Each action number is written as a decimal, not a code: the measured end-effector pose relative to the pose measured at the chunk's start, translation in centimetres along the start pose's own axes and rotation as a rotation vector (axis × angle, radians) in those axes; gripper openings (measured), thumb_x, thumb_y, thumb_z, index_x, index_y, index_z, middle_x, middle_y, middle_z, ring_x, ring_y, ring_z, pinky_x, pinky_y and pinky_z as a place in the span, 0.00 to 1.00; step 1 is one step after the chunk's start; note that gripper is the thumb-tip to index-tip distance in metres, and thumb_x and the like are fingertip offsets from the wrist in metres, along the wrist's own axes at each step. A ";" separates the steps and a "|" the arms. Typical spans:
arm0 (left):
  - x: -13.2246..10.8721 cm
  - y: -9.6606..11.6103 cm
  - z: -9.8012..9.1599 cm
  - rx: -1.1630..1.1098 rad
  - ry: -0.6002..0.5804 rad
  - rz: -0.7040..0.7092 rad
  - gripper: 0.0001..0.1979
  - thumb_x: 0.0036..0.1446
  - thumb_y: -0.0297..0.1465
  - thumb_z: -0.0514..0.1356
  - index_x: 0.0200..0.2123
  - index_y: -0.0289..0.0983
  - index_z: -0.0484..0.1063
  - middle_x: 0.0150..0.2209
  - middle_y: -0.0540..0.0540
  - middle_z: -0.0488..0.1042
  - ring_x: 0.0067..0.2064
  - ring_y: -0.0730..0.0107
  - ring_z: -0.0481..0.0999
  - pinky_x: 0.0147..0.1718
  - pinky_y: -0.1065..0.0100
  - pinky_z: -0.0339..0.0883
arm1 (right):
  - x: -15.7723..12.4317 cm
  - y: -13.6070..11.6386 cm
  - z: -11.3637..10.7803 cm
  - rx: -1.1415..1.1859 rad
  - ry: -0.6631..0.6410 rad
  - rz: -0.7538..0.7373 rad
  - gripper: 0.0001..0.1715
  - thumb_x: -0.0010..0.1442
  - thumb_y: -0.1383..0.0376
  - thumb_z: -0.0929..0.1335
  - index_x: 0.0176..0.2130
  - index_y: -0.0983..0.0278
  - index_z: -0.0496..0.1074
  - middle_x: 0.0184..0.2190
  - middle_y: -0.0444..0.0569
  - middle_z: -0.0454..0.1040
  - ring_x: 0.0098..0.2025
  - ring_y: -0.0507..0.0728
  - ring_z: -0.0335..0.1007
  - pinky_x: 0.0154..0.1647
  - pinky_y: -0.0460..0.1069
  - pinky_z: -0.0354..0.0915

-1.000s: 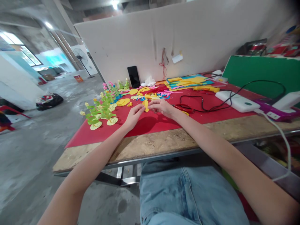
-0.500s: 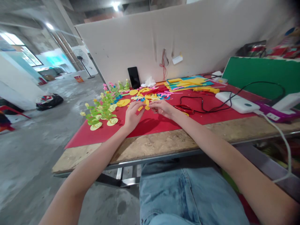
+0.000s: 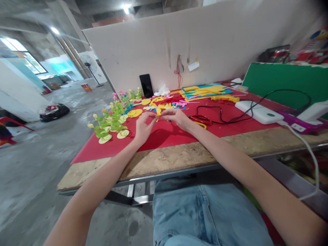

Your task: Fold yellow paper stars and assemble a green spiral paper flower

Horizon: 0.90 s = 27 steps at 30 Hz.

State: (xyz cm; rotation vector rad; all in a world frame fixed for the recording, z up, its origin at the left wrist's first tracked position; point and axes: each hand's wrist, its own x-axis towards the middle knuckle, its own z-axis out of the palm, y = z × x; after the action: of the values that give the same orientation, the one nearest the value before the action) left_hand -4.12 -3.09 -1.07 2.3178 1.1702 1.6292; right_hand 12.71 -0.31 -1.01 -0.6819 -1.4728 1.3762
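Observation:
My left hand [image 3: 144, 126] and my right hand [image 3: 176, 118] meet over the red table cover [image 3: 164, 138], fingertips almost touching. Between them they pinch a small yellow strip [image 3: 158, 115], partly hidden by the fingers; it looks like paper or foam. Just beyond lies a pile of yellow, blue and pink scraps [image 3: 164, 102]. Left of my left hand stand several small craft flowers [image 3: 111, 119] with green leaves on pale round bases. Yellow discs [image 3: 135, 112] lie behind that hand. Scissors with red handles [image 3: 201, 119] rest to the right of my right hand.
A black phone [image 3: 146, 86] leans on the white partition [image 3: 143, 44]. At the back right are stacked yellow and blue sheets [image 3: 205, 90]. A black cable [image 3: 221, 116], a white power strip [image 3: 258, 112] and a green board [image 3: 287, 83] occupy the right. The wooden table edge [image 3: 174, 155] is nearest me.
The yellow strip has turned between my fingers and shows less of its flat face. Both hands are slightly lower, with the fingertips closer together.

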 end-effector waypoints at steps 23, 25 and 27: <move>-0.5 -1.2 1.4 -0.656 -0.049 -0.540 0.13 0.40 0.33 0.65 0.33 0.36 0.74 0.32 0.49 0.74 0.36 0.72 0.72 0.42 0.68 0.62 | -0.2 0.1 0.0 -0.169 -0.003 -0.065 0.13 0.43 0.60 0.70 0.26 0.68 0.71 0.15 0.39 0.64 0.18 0.44 0.54 0.21 0.43 0.52; -0.5 -1.3 1.5 -0.681 -0.009 -0.576 0.13 0.37 0.31 0.66 0.31 0.36 0.74 0.31 0.50 0.75 0.35 0.72 0.72 0.41 0.68 0.63 | -0.1 0.1 -0.1 -0.171 -0.002 -0.047 0.13 0.42 0.60 0.71 0.26 0.68 0.71 0.16 0.40 0.64 0.18 0.44 0.54 0.21 0.43 0.53; -0.5 -1.2 1.4 -0.686 -0.003 -0.588 0.11 0.38 0.31 0.66 0.29 0.36 0.74 0.29 0.50 0.74 0.33 0.74 0.72 0.39 0.70 0.63 | -0.1 0.0 -0.1 -0.183 0.012 -0.017 0.13 0.41 0.60 0.71 0.26 0.68 0.71 0.16 0.40 0.65 0.18 0.44 0.55 0.21 0.43 0.53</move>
State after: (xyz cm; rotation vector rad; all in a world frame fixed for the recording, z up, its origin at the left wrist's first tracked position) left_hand -3.68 -2.06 -2.59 1.3917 0.9496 1.4735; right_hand 12.82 -0.39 -1.03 -0.7896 -1.6045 1.2320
